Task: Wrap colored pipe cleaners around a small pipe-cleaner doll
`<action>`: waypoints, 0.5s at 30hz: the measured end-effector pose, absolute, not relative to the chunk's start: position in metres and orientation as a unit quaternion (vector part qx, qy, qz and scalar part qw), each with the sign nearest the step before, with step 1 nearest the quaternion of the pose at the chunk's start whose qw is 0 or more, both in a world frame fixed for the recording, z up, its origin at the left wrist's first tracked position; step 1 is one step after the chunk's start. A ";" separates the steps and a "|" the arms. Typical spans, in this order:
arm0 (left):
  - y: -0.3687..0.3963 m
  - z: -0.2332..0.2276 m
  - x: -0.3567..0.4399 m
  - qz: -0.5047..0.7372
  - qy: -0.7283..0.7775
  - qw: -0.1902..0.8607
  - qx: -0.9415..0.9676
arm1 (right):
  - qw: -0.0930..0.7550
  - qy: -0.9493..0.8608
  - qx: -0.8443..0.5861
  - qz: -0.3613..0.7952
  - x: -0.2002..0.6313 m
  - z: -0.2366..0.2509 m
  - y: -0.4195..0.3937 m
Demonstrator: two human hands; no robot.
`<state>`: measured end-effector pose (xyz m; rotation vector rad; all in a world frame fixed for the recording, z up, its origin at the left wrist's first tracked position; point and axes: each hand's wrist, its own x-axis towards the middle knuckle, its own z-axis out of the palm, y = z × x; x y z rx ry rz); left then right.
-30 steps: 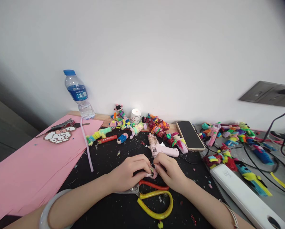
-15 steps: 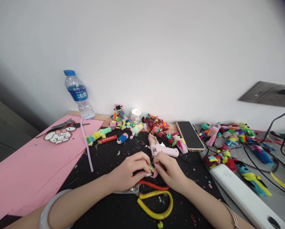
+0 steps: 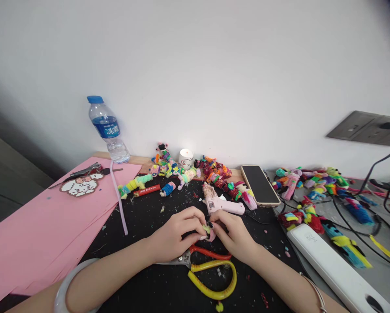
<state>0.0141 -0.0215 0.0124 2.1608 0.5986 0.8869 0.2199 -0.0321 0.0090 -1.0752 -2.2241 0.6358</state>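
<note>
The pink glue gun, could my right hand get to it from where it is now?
Probably yes: the glue gun lies just beyond the right hand with only bare black mat between, though both hands are pinching a small pink piece.

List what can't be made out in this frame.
Head view only:
- Small pink piece: mostly covered by left hand and right hand; shape unclear.
- Scissors: blades hidden under the hands.
- Power strip: cut off by the bottom edge.
- Bottle label: too small to read.

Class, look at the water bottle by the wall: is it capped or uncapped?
Capped: the water bottle has its blue cap on top.
</note>
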 end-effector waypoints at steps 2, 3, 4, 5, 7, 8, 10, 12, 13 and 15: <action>-0.021 0.012 0.014 0.344 0.231 0.356 0.837 | 0.291 -0.834 -0.405 0.234 0.220 0.009 -0.032; -0.021 0.012 0.014 0.344 0.231 0.356 0.837 | 0.292 -0.835 -0.406 0.230 0.220 0.009 -0.032; -0.022 0.012 0.014 0.344 0.231 0.356 0.837 | 0.294 -0.835 -0.406 0.226 0.220 0.009 -0.032; -0.022 0.012 0.014 0.343 0.232 0.356 0.837 | 0.296 -0.836 -0.406 0.223 0.220 0.008 -0.032; -0.022 0.013 0.014 0.342 0.233 0.357 0.838 | 0.299 -0.835 -0.406 0.220 0.220 0.008 -0.032; -0.022 0.013 0.014 0.341 0.233 0.357 0.838 | 0.299 -0.835 -0.405 0.220 0.220 0.008 -0.032; -0.022 0.013 0.014 0.342 0.233 0.356 0.838 | 0.298 -0.835 -0.405 0.224 0.221 0.008 -0.032; -0.022 0.013 0.014 0.341 0.235 0.356 0.838 | 0.296 -0.834 -0.403 0.232 0.221 0.008 -0.032; -0.022 0.013 0.015 0.341 0.236 0.356 0.837 | 0.295 -0.834 -0.403 0.236 0.220 0.008 -0.032; -0.022 0.012 0.015 0.340 0.238 0.357 0.837 | 0.293 -0.832 -0.405 0.243 0.220 0.008 -0.033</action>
